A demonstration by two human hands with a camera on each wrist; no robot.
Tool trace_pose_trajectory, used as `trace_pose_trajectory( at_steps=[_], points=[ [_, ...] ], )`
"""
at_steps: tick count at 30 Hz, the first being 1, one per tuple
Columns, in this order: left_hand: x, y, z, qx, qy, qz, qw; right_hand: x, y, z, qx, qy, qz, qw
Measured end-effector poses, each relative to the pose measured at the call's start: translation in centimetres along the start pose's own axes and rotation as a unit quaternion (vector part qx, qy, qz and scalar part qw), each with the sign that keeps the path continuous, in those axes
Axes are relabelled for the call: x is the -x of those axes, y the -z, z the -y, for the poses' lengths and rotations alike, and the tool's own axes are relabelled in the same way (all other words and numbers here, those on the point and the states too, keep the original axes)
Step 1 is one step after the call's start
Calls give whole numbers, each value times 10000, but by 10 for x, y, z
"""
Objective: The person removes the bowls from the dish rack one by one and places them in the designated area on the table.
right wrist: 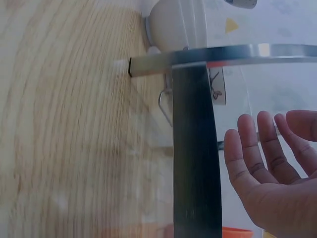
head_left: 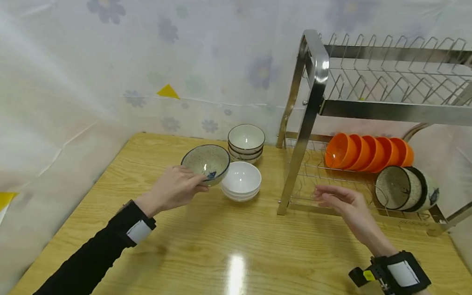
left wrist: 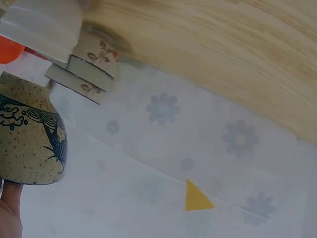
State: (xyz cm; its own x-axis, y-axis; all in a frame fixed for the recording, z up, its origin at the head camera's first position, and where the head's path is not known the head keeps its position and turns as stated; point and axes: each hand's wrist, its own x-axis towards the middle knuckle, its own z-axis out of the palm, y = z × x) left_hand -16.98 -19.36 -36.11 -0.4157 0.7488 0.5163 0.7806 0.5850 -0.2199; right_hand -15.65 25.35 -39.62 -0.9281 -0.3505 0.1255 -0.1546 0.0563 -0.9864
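Observation:
My left hand [head_left: 175, 186] grips a speckled grey-beige bowl [head_left: 203, 158] by its near rim, above the table and tilted toward me. In the left wrist view, a dark blue fish-like pattern runs around this bowl [left wrist: 34, 134]. Right beside it stands a stack of white bowls [head_left: 241, 181]. Behind those is a stack of dark-rimmed bowls [head_left: 246, 139], whose sides show small flowers in the left wrist view. My right hand [head_left: 350, 211] holds nothing. Its fingers [right wrist: 271, 148] are loosely bent, near the front of the rack's lower tier.
A two-tier metal dish rack [head_left: 314, 74] stands on the right of the wooden table [head_left: 193, 256]. Several orange bowls [head_left: 341, 152] lean in a row on its lower tier. Two patterned bowls [head_left: 398, 187] rest on edge at that tier's right front. The upper tier has wire slots.

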Motion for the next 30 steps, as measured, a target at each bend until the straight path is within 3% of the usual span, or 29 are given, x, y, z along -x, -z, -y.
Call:
trace_pose_trajectory(
  at_steps=[10, 15, 30],
  points=[
    [0, -24, 36, -67, 1080, 470, 9930, -15, 11, -2, 169, 328, -214, 9991],
    [-2, -43, 51, -150, 1407, 431, 9890, -28, 11, 3, 348, 292, -357, 9983],
    [-20, -92, 72, -190, 2454, 695, 9667, -60, 11, 5, 244, 238, -476, 9983]
  ],
)
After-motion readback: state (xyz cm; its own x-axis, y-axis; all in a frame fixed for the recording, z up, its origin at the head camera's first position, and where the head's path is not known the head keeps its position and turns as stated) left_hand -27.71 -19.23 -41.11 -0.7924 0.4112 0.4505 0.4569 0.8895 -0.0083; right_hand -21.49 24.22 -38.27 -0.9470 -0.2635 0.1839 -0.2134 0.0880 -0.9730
